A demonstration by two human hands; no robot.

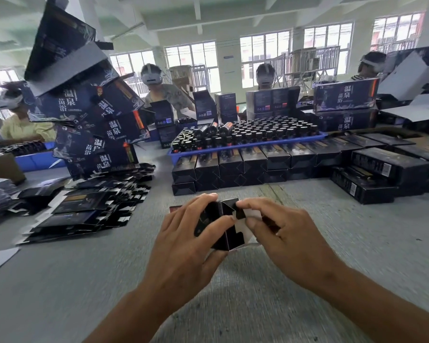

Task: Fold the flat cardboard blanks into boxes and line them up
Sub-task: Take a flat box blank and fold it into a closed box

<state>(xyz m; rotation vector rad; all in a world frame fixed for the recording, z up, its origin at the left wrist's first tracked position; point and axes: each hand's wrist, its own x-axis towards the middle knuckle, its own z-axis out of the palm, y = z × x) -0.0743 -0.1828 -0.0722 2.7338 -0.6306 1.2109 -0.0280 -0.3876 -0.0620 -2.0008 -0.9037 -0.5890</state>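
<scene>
Bright workshop, big windows, grey felt-covered desk (307, 256). Left hand (191, 243) curled round half-folded black cardboard box (227, 231), thumb pressing end flap; right hand (282, 233) pinching flap from other side, box held just above desk middle. Messy pile of flat black cardboard blanks (89, 209) near left edge. Row of finished black boxes (253, 164) lined up toward far edge, blue plastic tray of dark bottles (245, 144) sitting on top. Leaning tower of dark printed cartons (97, 115) far left.

A: what's in the hands?
B: left hand (183, 240) and right hand (280, 233) both grip a half-folded black box (227, 219).
A: blanks?
B: flat blanks (84, 209) at 10 o'clock, finished boxes (233, 167) lined up at 12.
</scene>
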